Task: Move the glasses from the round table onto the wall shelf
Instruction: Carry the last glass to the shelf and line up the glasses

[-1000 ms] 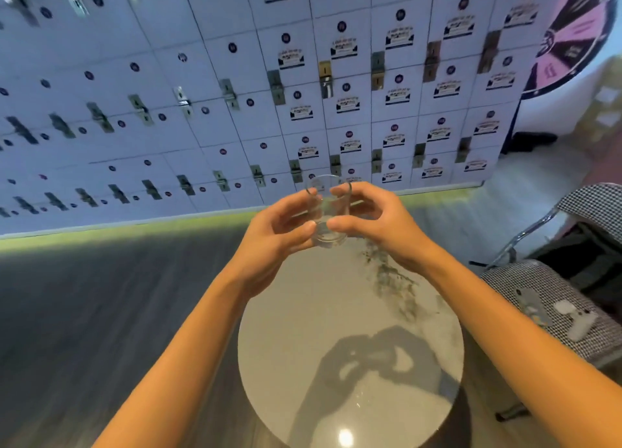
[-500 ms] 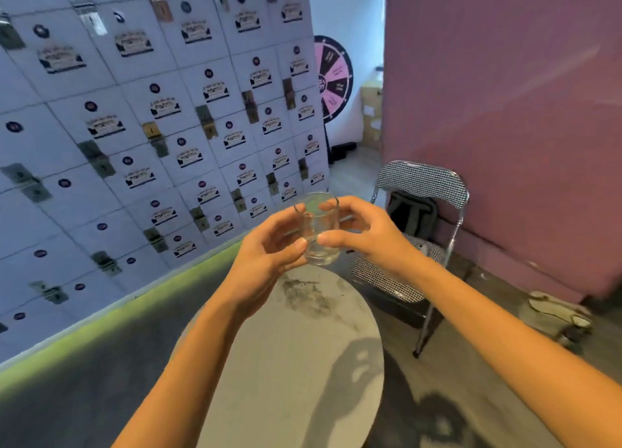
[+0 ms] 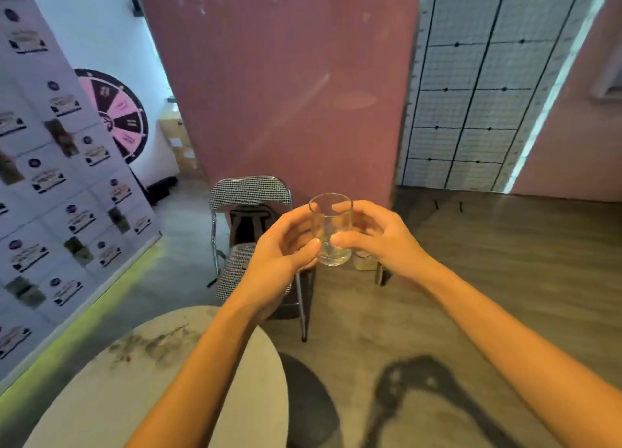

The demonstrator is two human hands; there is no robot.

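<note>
Pink wall [image 3: 286, 94], checked folding chair [image 3: 250, 190], wood floor [image 3: 505, 262], prize wheel [image 3: 117, 114]

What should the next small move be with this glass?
Probably carry the glass upright while looking for the wall shelf: left hand and right hand both grip it clear of the round table, and no shelf is in view.

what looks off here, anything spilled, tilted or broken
Nothing stands out. The glass is upright, looks empty and unbroken, held by the left hand and right hand. The dark smudges on the round table look like marble veining, not a spill.
</note>
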